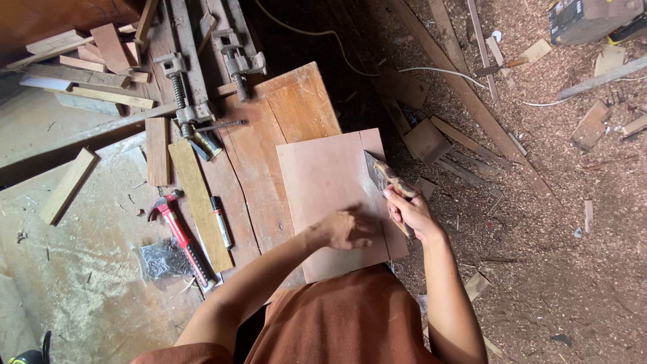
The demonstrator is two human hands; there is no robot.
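Plywood panel [330, 195] lies flat on the wooden surface [269, 135], its right part overhanging the sawdust floor [552, 222]. Judging by the handsaw [385, 180] standing near the far right edge, the cut looks barely begun. Right hand [408, 210] is clamped on the saw's handle; left hand [349, 229] presses flat on the panel, just beside it.

Plywood sheet [330, 195]: thin, smooth, matt pinkish veneer. Saw [385, 180]: dull metal blade w/ worn wood handle. Bench [87, 283]: rough, dusty, matt. Hammer [180, 239]: glossy red grip, metal head. 2 clamps [195, 74]: grey steel. Floor [559, 222]: sawdust, rough.
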